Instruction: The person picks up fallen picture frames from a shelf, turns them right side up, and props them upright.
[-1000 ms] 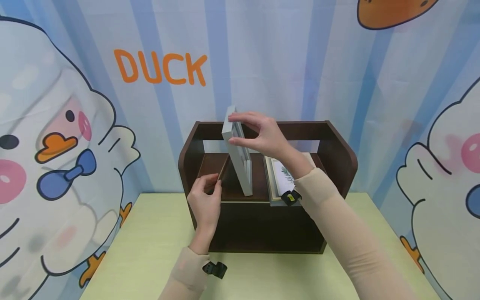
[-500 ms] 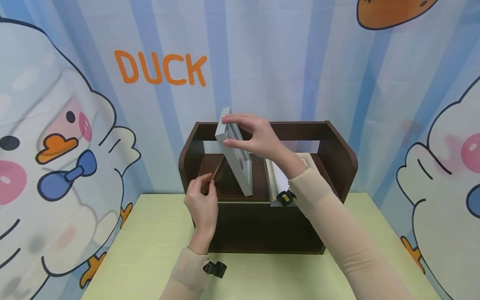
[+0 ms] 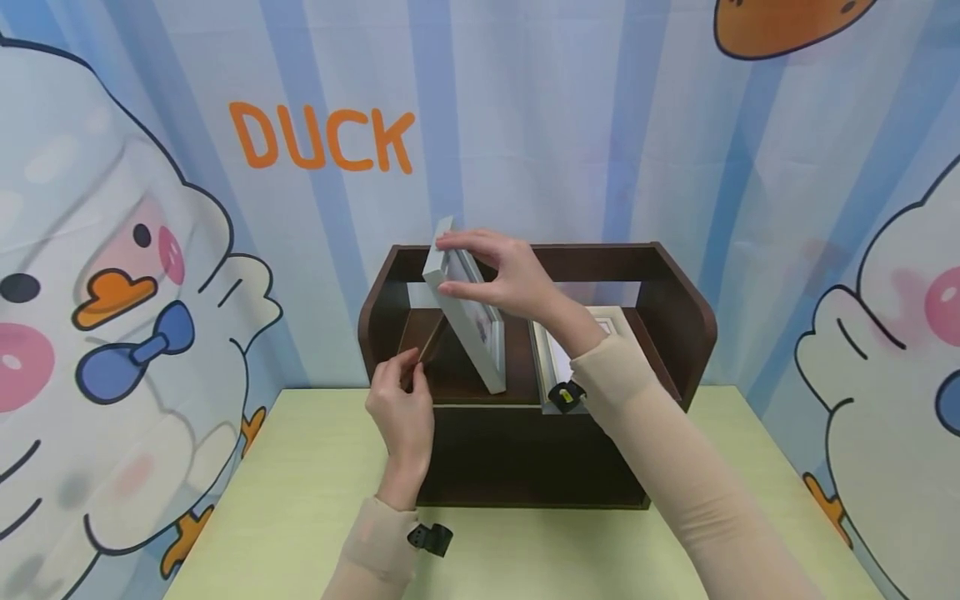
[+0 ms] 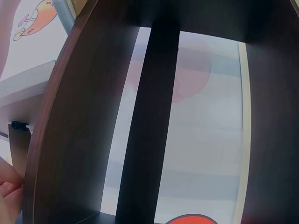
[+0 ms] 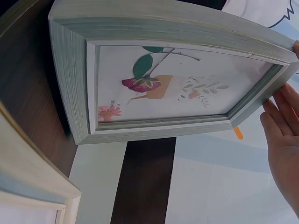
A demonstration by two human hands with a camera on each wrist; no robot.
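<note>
A pale grey-blue picture frame (image 3: 467, 321) leans to the left on the top level of a dark brown wooden shelf (image 3: 528, 454). My right hand (image 3: 510, 271) grips its upper end between thumb and fingers. Behind the glass is a print of a red flower (image 5: 142, 85) with green leaves. At the frame's back, my left hand (image 3: 401, 408) pinches the end of a thin brown support leg (image 3: 432, 337), which slants out to the left. In the left wrist view that leg (image 4: 19, 151) shows beside the shelf's side panel (image 4: 70, 121), below the frame's grey edge (image 4: 28, 81).
A second, cream-coloured picture frame (image 3: 617, 317) lies at the right of the shelf's top level, partly hidden by my right forearm. The shelf has raised sides and a back rail (image 3: 600, 256). It stands on a pale yellow-green table (image 3: 315, 467) before a duck-print curtain (image 3: 525, 108).
The picture frame's top has tilted further left, with my right hand moving along with it. My left hand has shifted slightly left, and the support leg slants more.
</note>
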